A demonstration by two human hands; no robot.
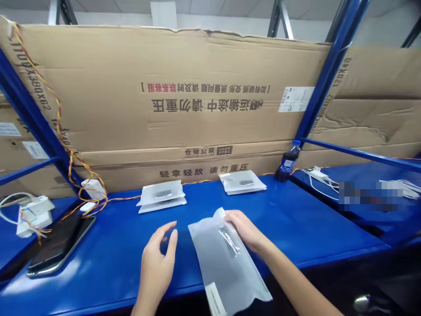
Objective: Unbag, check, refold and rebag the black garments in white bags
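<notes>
pouch (223, 259) and forearms (294, 276) cut off below; bottle label (287, 163) too small to read.

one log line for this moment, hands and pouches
right hand: holding pouch by its far end | left hand: empty, open, beside pouch | shelf rear: left pile, right pile, bottle

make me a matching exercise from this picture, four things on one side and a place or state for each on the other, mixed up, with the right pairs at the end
Things
1. left hand
2. right hand
3. bottle
4. cardboard

Place or state
A. gripping a frosted bag near its upper edge
B. upright along the back, printed with characters
C. holding nothing, fingers curved
D. dark, with a blue cap

Pairs: 1-C, 2-A, 3-D, 4-B
</notes>
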